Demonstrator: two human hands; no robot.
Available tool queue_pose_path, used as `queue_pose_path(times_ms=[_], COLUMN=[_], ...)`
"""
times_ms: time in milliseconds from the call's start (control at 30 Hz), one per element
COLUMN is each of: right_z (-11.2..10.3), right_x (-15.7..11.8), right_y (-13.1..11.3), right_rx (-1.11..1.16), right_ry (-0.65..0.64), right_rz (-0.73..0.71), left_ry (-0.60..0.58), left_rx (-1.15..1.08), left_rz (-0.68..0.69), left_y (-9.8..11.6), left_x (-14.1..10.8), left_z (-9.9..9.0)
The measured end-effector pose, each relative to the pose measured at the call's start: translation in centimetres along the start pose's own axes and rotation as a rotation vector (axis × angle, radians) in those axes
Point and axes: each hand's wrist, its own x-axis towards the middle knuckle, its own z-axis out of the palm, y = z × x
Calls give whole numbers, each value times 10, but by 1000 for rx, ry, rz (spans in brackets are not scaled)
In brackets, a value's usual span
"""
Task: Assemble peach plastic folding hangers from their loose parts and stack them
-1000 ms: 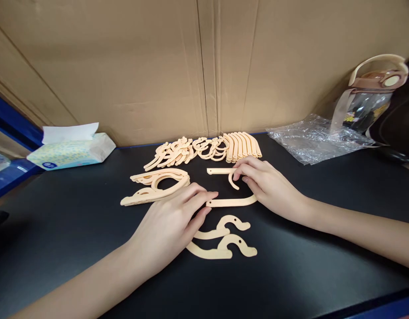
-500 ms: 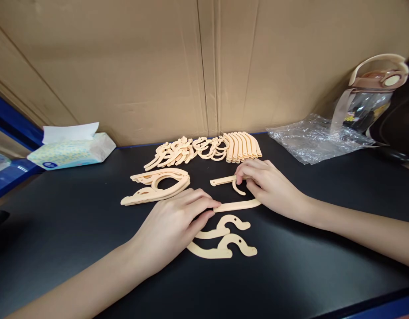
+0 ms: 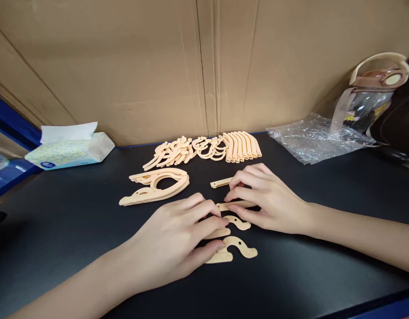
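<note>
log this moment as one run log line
left hand: at curved beige pieces | right hand: fingers on long beige piece | behind: more beige pieces | sides: tissue pack, plastic wrap, bottle

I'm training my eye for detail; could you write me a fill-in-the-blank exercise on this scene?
The tabletop is ____ in colour.
The left hand partly covers ____ hooked pieces nearest the person.
A ____ tissue sticks out of its pack.
Beside the bottle lies crumpled, clear ____.

Missing words: black; two; white; plastic.
</note>
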Motion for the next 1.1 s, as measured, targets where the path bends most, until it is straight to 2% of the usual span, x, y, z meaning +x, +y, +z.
queue_pose_path(times_ms=[267, 467, 633, 867, 1100], right_z=[3, 4, 4, 5, 5], right_x=[-2, -3, -2, -2, -2], right_y=[4, 3, 2, 1, 1], right_rx=[-6, -92, -145, -230, -198], right_ry=[-87, -20, 40, 107, 19], right_rz=[-57, -72, -75, -38, -38], left_ry=[-34, 16, 68, 66, 24], left_rx=[-27, 217, 281, 263, 298], left_rz=[-11, 85, 74, -94, -386], left_y=[0, -3, -8, -10, -5], left_x=[-1, 0, -1, 1, 0], left_z=[1, 2, 3, 2, 2])
